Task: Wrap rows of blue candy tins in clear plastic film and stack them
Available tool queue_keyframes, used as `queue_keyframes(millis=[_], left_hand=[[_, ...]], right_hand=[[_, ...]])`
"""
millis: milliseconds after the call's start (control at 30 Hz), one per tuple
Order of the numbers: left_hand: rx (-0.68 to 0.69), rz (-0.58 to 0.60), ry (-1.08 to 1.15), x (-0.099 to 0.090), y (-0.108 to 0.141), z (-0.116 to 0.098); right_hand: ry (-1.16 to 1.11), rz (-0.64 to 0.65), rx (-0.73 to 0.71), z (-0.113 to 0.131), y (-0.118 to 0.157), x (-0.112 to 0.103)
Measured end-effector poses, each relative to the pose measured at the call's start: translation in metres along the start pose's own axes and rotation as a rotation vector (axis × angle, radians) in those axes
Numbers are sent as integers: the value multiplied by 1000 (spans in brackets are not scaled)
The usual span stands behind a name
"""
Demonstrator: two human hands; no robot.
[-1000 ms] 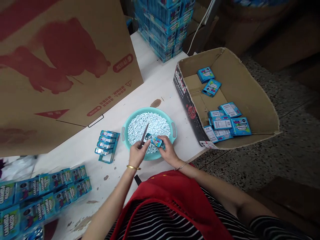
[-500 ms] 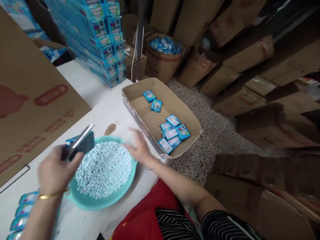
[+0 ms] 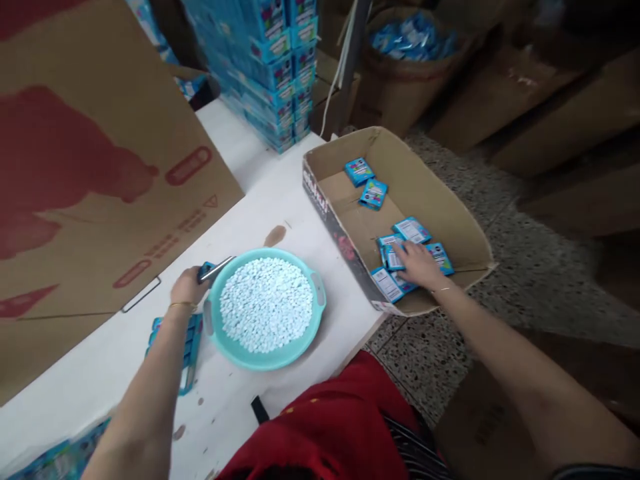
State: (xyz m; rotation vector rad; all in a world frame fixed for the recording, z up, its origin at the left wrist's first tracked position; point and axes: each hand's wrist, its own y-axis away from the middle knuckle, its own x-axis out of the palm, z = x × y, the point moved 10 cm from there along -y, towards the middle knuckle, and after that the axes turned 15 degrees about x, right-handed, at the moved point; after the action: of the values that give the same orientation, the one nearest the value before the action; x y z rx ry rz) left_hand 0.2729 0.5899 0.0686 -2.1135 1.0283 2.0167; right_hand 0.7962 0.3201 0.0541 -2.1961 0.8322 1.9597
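Observation:
My left hand [image 3: 189, 287] is closed round a small blue packet [image 3: 206, 268] and a metal scoop [image 3: 220, 267], at the left rim of a turquoise basin [image 3: 267, 361]. Pale blue pellets [image 3: 267, 303] fill much of the basin. Over in the cardboard tray [image 3: 350, 257], my right hand [image 3: 420, 265] rests on a pile of small blue boxes, fingers apart. One box [image 3: 411, 230] lies just above that hand, another [image 3: 437, 257] to its right. Two more boxes [image 3: 359, 171] lie near the tray's far end.
Blue packs [image 3: 190, 350] lie left of the basin. A large carton [image 3: 115, 173] stands at the left, and a tall stack of blue packages [image 3: 270, 73] stands behind. A metal post [image 3: 353, 60] rises beyond the tray. Cartons line the floor at the right.
My right hand has moved from the basin's right rim into the tray, onto the boxes. My left hand, still holding the scoop and packet, is now beside the basin's left rim. The view has shifted.

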Motion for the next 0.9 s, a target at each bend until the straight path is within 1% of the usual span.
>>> queue_keyframes(millis=[67, 100, 133, 167, 200, 233, 267, 300, 333, 367, 400, 433, 467, 500, 533, 567, 600, 667, 733, 800, 900], left_hand=[[-4, -159, 33, -4, 15, 0], [29, -237, 58, -10, 25, -5], [85, -290, 82, -16, 36, -12], [163, -297, 100, -19, 47, -22], [250, -262, 107, -18, 58, -35], [323, -197, 95, -13, 67, -47], [362, -110, 63, -5, 76, -56], [368, -10, 22, 8, 82, -63], [351, 86, -13, 22, 87, -67], [319, 155, -34, 35, 89, -71], [291, 197, -36, 48, 88, -75], [281, 215, -19, 60, 85, -82], [290, 215, 11, 70, 79, -91], [309, 203, 42, 79, 72, -101], [331, 186, 69, 87, 64, -111], [357, 171, 98, 94, 57, -121], [383, 158, 132, 101, 49, -132], [423, 129, 205, 111, 37, -149], [443, 100, 278, 118, 30, -161], [443, 74, 351, 122, 28, -166], [452, 52, 456, 119, 36, -166]], right_hand=[[-108, -61, 62, -7, -1, -20], [-217, -108, 119, -12, 1, -36], [-371, -168, 186, -17, 6, -54], [-564, -216, 245, -21, 13, -71], [-789, -239, 287, -20, 22, -84], [-1031, -233, 313, -14, 32, -94], [-1268, -165, 317, 0, 40, -97], [-1487, -63, 317, 19, 48, -97], [-1668, 73, 314, 43, 56, -94], [-1804, 235, 306, 72, 64, -89], [-1903, 390, 295, 100, 73, -83], [-1965, 534, 285, 127, 82, -76], [-1996, 651, 286, 150, 90, -68], [-2010, 731, 299, 168, 97, -58], [-2014, 776, 320, 180, 103, -48], [-2013, 785, 349, 189, 107, -38], [-2016, 766, 381, 192, 109, -29], [-2021, 692, 437, 192, 113, -15], [-1990, 629, 456, 188, 116, -9], [-1924, 595, 419, 185, 118, -11], [-1796, 499, 287, 178, 115, -27]])
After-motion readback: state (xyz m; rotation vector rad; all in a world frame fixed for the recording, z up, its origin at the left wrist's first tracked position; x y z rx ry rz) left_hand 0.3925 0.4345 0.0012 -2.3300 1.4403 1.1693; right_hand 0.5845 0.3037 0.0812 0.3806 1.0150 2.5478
